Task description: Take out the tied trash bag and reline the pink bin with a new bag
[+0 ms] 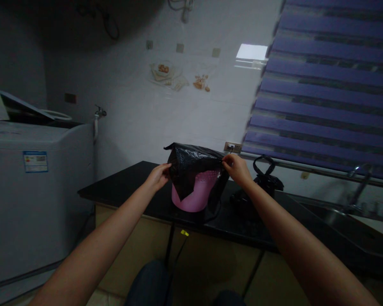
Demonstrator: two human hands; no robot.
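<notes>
A pink plastic bin (198,195) stands on the dark countertop, with a black garbage bag (194,159) draped over its top and partly down its sides. My left hand (158,176) pinches the bag's edge at the left of the rim. On the opposite side, my right hand (238,168) grips the bag between thumb and fingers. The bin's rim is covered by the bag, and its inside cannot be seen. Just right of the bin sits a tied black bag (250,202) with looped handles, partly behind my right forearm.
The black countertop (124,182) runs to a sink with a faucet (360,187) at the right. A washing machine (35,191) with its lid raised stands at the left. Behind are a wall tap (100,112), a socket (232,147) and a purple blind (325,93). Cabinets lie below.
</notes>
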